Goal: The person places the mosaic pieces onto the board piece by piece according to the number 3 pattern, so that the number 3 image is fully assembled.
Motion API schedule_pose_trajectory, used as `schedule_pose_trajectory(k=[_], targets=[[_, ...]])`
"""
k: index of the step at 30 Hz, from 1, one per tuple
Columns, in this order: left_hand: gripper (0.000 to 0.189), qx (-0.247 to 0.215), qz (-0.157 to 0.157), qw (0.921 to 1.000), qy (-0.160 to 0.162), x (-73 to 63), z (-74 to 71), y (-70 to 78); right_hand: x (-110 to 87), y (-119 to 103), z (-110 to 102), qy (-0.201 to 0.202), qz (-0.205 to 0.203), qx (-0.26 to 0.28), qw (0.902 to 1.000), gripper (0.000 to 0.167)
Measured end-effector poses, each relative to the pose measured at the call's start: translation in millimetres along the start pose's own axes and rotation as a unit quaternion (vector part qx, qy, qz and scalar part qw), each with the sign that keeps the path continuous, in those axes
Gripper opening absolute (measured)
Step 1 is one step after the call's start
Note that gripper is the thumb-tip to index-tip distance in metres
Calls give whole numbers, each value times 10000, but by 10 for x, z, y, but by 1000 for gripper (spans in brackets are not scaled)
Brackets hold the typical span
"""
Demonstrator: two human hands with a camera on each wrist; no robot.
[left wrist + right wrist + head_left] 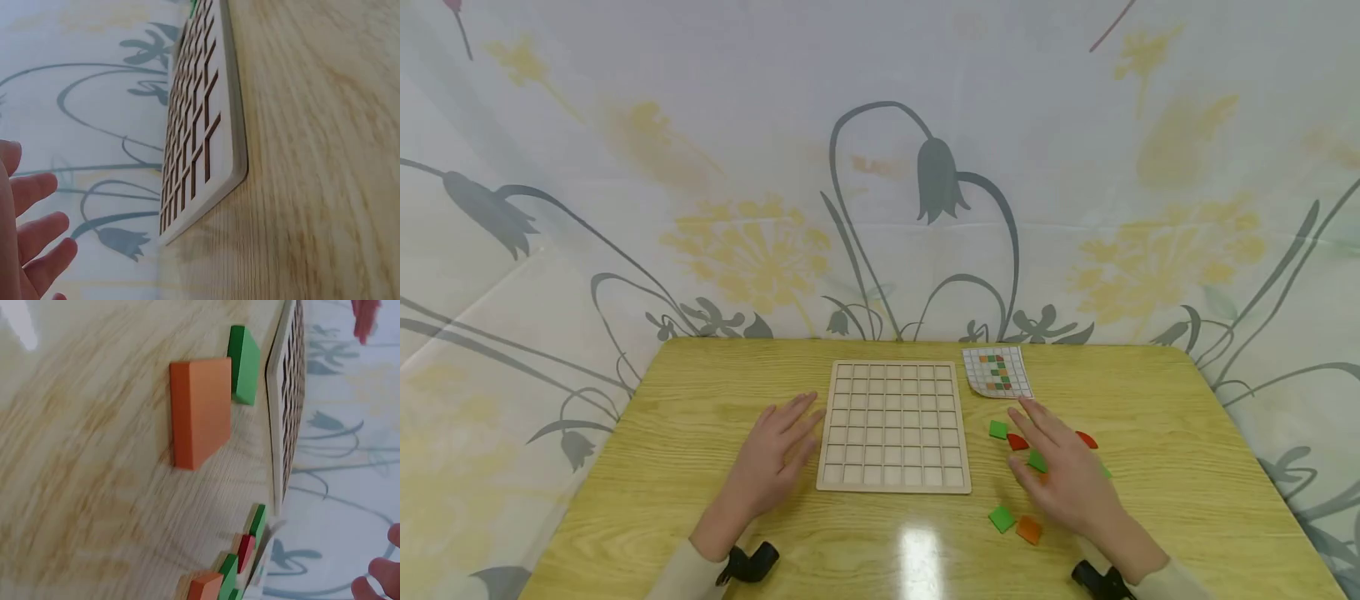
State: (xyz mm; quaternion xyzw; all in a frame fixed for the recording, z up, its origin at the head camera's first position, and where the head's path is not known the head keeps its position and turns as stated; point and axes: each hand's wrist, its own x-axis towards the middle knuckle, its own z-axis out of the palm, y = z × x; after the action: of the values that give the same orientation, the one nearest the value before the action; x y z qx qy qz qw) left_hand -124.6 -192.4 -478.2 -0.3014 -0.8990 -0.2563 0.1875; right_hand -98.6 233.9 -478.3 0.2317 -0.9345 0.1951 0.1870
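Note:
A pale wooden grid board (pixel 892 427) lies mid-table, its square cells bare. To its left hovers my left hand (pixel 775 454), fingers extended and holding nothing; its fingertips also show in the left wrist view. My right hand (pixel 1067 475) is spread above scattered tiles right of the board and hides some of them. Around it I see a green square tile (pixel 997 429), a red rounded tile (pixel 1017 442) and another red one (pixel 1087 439). Nearer the front edge lie a green tile (pixel 1002 519) and an orange tile (pixel 1028 530), side by side.
A paper card (pixel 997 372) printed with a grid of coloured squares lies at the back, right of the board, one corner curling. Behind the wooden table (pixel 700 417) hangs a flower-patterned cloth (pixel 760 167). Each wrist wears a black camera mount.

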Motion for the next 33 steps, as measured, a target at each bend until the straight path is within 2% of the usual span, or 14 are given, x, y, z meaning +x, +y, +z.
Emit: schedule_pose_trajectory(k=[4, 6, 8, 10, 13, 15, 18, 23, 27, 33], targets=[[36, -650, -431, 9968, 164, 12, 60, -56, -29, 65, -13, 150, 234, 136, 9995, 63], [34, -1163, -842, 9895, 174, 17, 82, -89, -40, 91, -24, 227, 335, 229, 9989, 60], [33, -1701, -1312, 9765, 179, 20, 101, -123, -46, 112, -39, 325, 415, 327, 9981, 57], [34, -2194, -1778, 9591, 215, 22, 124, -159, -52, 135, -51, 426, 504, 447, 9968, 56], [36, -2621, -2211, 9391, 234, 23, 160, -204, -70, 189, -66, 567, 674, 542, 9946, 57], [35, -2773, -2346, 9314, 221, 29, 191, -239, -87, 233, -78, 661, 790, 637, 9926, 58], [33, -2801, -2404, 9293, 149, 46, 236, -299, -104, 300, -105, 840, 974, 809, 9884, 54], [31, -2704, -2344, 9338, 19, 97, 304, -394, -137, 405, -145, 980, 1235, 1188, 9803, 45], [34, -2713, -2150, 9381, -75, 121, 332, -432, -164, 456, -154, 672, 1437, 1451, 9766, 40], [36, -2553, -1711, 9512, -265, 158, 388, -501, -227, 512, -119, 174, 1545, 1230, 9802, 40]])
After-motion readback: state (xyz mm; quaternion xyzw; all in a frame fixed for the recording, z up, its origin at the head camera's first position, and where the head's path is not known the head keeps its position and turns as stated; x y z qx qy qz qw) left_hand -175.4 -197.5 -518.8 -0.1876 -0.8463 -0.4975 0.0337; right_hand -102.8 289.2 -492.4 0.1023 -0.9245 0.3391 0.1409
